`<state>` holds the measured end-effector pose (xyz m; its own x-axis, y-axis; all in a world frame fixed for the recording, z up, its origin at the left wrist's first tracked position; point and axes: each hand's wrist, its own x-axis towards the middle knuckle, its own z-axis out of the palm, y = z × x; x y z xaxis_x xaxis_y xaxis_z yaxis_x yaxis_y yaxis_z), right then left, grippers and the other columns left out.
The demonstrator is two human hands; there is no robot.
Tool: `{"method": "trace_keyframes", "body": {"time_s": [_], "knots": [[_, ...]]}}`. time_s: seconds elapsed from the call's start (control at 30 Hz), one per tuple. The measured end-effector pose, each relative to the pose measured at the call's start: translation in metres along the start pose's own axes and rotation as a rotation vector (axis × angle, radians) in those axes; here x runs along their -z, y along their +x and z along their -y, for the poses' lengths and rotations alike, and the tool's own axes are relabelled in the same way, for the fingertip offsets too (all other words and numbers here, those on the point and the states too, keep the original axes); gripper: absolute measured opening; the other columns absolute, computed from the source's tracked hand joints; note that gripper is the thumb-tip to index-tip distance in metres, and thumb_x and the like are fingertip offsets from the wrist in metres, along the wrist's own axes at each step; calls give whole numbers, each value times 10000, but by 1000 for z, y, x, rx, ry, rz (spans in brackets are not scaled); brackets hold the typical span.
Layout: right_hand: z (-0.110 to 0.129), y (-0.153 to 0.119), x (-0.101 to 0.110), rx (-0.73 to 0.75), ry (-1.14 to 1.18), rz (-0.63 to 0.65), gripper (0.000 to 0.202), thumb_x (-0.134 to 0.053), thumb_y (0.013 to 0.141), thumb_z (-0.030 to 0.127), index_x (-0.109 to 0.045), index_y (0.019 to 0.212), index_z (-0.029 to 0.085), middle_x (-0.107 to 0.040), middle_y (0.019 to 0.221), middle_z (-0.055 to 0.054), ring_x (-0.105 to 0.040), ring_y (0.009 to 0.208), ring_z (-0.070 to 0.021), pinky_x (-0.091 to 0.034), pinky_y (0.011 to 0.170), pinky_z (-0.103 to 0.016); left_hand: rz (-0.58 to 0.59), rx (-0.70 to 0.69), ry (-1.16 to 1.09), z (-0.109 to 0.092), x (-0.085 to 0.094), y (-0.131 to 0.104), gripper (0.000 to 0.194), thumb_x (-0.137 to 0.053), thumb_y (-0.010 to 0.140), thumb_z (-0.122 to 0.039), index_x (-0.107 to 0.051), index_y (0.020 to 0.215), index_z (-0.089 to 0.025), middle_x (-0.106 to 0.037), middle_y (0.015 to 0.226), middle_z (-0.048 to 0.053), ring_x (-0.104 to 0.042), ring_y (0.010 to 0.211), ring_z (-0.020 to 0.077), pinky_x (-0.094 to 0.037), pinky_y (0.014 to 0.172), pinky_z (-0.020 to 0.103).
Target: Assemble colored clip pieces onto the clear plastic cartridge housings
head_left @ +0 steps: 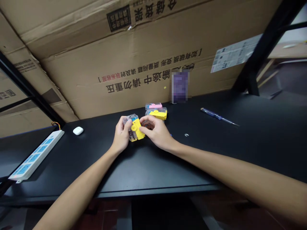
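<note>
Above the middle of the black table I hold a yellow and clear plastic case (135,129) with a round yellow disc on its face. My left hand (121,134) is closed around its clear left side, thumb on the front. At its right edge my right hand (155,130) has thumb and curled fingers bent in against the yellow part. Just behind my right hand lie a similar yellow and clear case (157,113) and a pink and clear one (153,105). Some small blue bits show partly beside my right wrist.
A blue-handled screwdriver (217,116) and a small pale C-shaped piece (186,135) lie to the right. Leftward are a white earbud case (78,130) and a power strip (38,156). A blurred purple packet (180,86) stands against the large cardboard (134,57) behind the table (153,179).
</note>
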<state>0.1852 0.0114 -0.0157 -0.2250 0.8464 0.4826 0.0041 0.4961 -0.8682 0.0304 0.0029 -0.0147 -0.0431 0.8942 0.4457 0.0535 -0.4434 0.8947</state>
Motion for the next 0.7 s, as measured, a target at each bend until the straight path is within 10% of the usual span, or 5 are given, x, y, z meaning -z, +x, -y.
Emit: {"method": "trace_keyframes", "body": {"time_s": [0.7], "knots": [[-8, -1, 2, 44, -79, -52, 90, -529, 870, 239, -504, 956, 227, -594, 1007, -43, -617, 964, -198, -486, 920, -393, 95, 38, -12, 8, 3, -1, 329, -633, 868, -419, -529, 1089, -198, -707, 1061, 62, -671, 897, 175, -525, 784, 283]]}}
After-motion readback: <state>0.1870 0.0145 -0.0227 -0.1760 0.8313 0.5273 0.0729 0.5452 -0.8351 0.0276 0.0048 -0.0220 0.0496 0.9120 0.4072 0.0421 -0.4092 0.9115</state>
